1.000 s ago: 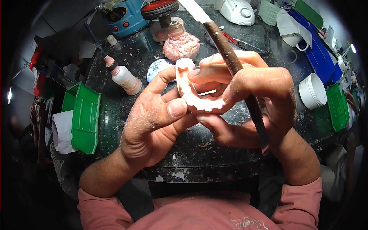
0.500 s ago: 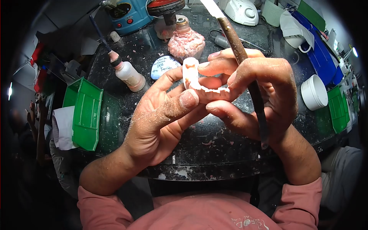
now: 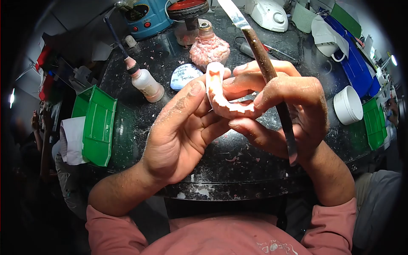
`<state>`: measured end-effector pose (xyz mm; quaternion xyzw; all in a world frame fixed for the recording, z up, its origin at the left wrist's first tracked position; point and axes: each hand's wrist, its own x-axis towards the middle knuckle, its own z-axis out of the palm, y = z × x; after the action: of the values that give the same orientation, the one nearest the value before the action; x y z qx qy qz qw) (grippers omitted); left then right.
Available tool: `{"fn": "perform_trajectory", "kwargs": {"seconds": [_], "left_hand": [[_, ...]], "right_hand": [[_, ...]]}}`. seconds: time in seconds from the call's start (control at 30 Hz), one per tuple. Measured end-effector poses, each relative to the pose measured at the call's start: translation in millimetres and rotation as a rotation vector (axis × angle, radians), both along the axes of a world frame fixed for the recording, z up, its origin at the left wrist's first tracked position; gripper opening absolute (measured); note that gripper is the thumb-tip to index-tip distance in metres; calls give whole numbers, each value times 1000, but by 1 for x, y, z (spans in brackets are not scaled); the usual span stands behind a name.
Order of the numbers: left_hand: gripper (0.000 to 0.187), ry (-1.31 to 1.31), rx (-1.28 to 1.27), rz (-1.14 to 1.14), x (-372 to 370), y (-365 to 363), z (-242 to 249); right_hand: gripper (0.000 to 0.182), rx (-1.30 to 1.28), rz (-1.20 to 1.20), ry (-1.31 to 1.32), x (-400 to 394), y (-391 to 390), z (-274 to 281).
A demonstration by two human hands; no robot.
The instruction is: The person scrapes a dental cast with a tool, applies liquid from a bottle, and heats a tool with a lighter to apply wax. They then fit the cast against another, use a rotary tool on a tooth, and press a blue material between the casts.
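Note:
Between my two hands, above the front of the table, is a pale pink, horseshoe-shaped denture piece (image 3: 229,109) with a row of tooth shapes, lit brightly. My left hand (image 3: 178,131) holds its left arm, thumb at the side and the other fingers partly hidden behind. The right end sits between the thumb and fingers of my right hand (image 3: 293,106). That same hand also keeps a wax knife (image 3: 265,59) across its fingers, its wide bright blade up and the narrow tip pointing down. Whitish dust clings to my left thumb.
Beyond my hands stand a wax-covered spirit burner (image 3: 209,50), a labelled blue-and-white block (image 3: 183,76) and a plastic bottle with a brush (image 3: 146,85). Green bins (image 3: 100,127) flank the left edge. A white tub (image 3: 348,105) is at right, a blue machine (image 3: 146,19) behind.
The denture piece has turned, so its inner side and left arm show more. My left thumb has slid up from the front to the left arm. The knife remains in my right hand.

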<state>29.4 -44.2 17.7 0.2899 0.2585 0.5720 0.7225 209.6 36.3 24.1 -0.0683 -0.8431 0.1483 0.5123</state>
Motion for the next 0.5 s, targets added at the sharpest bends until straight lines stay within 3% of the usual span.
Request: {"fn": "perform_trajectory", "kwargs": {"seconds": [0.13, 0.23, 0.37, 0.5], "left_hand": [[53, 2, 7, 2, 0, 0, 3], [50, -155, 4, -21, -3, -1, 1], [47, -14, 47, 19, -3, -2, 3], [47, 92, 116, 133, -2, -1, 4]], "right_hand": [[32, -4, 27, -18, 0, 1, -1], [35, -39, 64, 60, -3, 1, -8], [39, -75, 86, 32, 1, 3, -7], [29, -308, 106, 86, 1, 3, -11]]}}
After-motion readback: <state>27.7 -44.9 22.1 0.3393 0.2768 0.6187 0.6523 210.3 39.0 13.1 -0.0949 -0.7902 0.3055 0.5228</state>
